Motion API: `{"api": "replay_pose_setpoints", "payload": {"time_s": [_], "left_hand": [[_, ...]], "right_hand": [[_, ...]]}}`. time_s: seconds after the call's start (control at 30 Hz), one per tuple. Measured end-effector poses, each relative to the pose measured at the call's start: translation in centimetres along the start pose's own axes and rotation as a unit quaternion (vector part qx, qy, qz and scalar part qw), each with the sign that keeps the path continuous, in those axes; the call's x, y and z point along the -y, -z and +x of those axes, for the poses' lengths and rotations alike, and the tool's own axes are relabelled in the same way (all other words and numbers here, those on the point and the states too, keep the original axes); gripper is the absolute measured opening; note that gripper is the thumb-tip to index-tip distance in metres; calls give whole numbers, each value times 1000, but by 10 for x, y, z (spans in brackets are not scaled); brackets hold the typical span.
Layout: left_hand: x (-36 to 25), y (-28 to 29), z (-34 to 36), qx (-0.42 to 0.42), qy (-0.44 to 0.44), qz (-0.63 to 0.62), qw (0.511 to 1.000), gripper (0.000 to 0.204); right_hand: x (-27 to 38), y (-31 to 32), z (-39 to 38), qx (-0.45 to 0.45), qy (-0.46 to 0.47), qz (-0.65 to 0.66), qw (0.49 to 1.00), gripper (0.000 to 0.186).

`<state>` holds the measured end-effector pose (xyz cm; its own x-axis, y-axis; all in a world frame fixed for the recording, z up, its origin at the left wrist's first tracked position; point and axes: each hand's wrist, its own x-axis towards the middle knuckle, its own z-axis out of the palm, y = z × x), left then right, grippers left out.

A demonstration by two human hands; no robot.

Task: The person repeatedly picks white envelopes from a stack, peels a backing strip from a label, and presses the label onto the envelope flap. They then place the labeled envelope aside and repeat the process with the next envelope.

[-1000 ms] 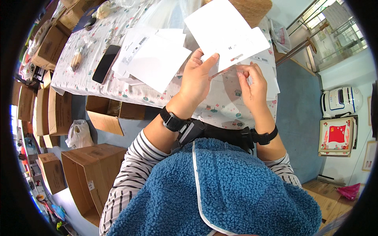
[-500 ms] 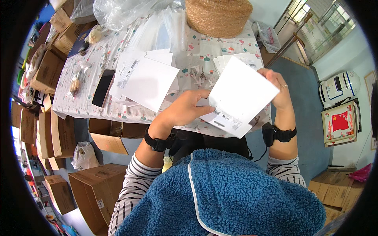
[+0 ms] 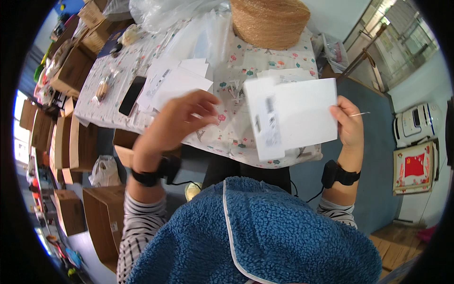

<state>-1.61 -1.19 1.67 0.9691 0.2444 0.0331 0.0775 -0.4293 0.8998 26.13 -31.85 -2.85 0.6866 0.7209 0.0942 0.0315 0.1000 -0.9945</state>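
My left hand (image 3: 186, 115), blurred, is raised over the table's front left, fingers apart and holding nothing, just below a loose stack of white paper cards (image 3: 177, 80). My right hand (image 3: 348, 120) grips white cards (image 3: 302, 113) at their right edge; one has a printed label and a slot. A thin pale sliver (image 3: 362, 114) juts from that hand; I cannot make out what it is. Another white pile (image 3: 279, 74) lies partly hidden behind the held cards. Small white pieces (image 3: 235, 91) sit between the stacks. A black phone (image 3: 132, 96) lies left of the left stack.
The patterned tablecloth (image 3: 217, 146) carries clear plastic bags (image 3: 163, 14), a tan fibrous bundle (image 3: 268, 23) and a small wrapped item (image 3: 101, 92). Cardboard boxes (image 3: 82, 137) crowd the left side and lower floor. At right stand a metal rail (image 3: 359, 61) and a white machine (image 3: 416, 123).
The cards came down from high in the view and turned. My left hand has released them and moved left, over the table's front left; my right hand still holds them, now farther right.
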Motion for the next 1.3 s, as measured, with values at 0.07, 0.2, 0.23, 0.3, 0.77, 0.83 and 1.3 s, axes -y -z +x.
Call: {"api": "replay_pose_setpoints", "payload": {"time_s": [0.07, 0.2, 0.23, 0.3, 0.77, 0.83, 1.3], "left_hand": [[-12, 27, -15, -53, 66, -39, 996, 31], [-19, 77, -47, -185, 115, 68, 974, 21], [-18, 91, -57, -205, 148, 76, 964, 21], [-9, 120, -82, -254, 204, 110, 939, 25], [77, 181, -315, -635, 68, -119, 760, 31], [87, 150, -303, -565, 53, -207, 797, 31], [246, -116, -289, 5, 600, -338, 725, 47]], "right_hand": [[-10, 23, 3, -8, 26, 54, 998, 10], [-23, 59, 12, -52, 41, 133, 989, 13], [-24, 66, 15, -59, 40, 154, 985, 14], [-23, 78, 25, -48, 36, 188, 980, 17], [-78, 20, 12, -154, 36, 121, 980, 63], [-77, 7, 3, -184, 78, 140, 970, 67], [-64, -3, -24, -246, 157, -27, 956, 35]]}}
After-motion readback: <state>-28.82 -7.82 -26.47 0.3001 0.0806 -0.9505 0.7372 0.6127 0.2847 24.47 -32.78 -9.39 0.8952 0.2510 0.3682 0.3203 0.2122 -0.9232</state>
